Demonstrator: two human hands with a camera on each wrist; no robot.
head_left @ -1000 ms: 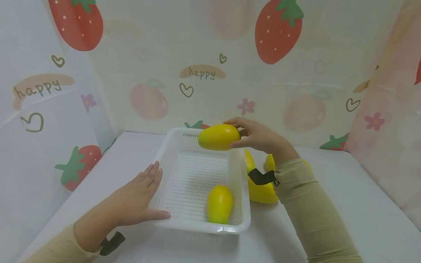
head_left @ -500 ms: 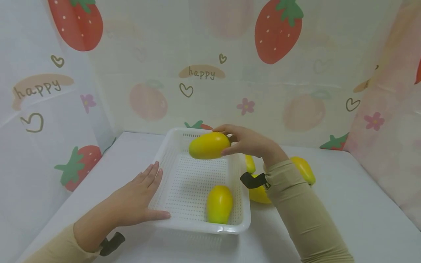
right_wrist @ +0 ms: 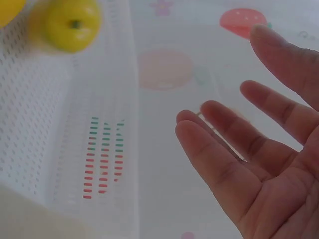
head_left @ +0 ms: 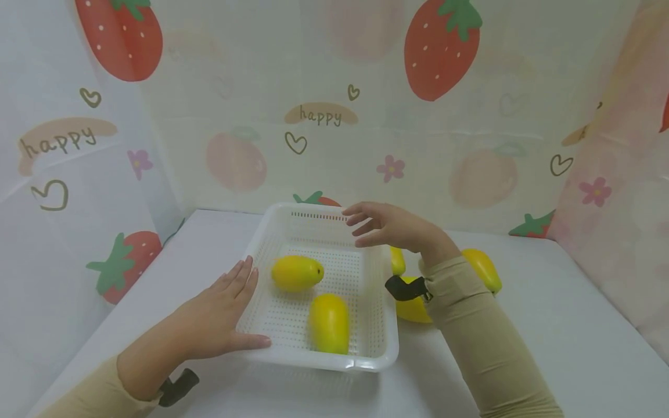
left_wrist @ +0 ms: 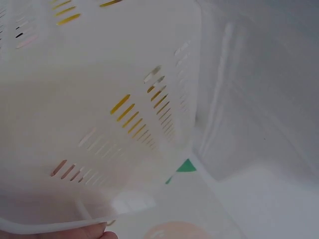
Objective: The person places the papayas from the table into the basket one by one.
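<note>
A white perforated plastic basket (head_left: 360, 255) stands on the table. Inside it lie two yellow-green mangoes: one on its side (head_left: 297, 273) at the left middle, the other mango (head_left: 330, 323) by the front wall. My left hand (head_left: 222, 313) rests against the basket's left side, fingers straight and thumb over the front left rim. Above the basket's back right corner hovers my right hand (head_left: 394, 227), holding nothing. In the right wrist view its fingers (right_wrist: 219, 169) are spread and relaxed, and a mango (right_wrist: 74, 24) shows blurred in the basket.
To the basket's right lie more mangoes: one mango (head_left: 413, 310) partly behind the right wrist, another mango (head_left: 397, 261) at the rim, and a third mango (head_left: 482, 270) beyond the forearm. A printed curtain (head_left: 324, 162) closes off the back and sides of the white table (head_left: 564, 325).
My right hand has moved left over the basket and let go of its mango, which has dropped to the basket floor. The front mango has shifted left. My left hand stays put.
</note>
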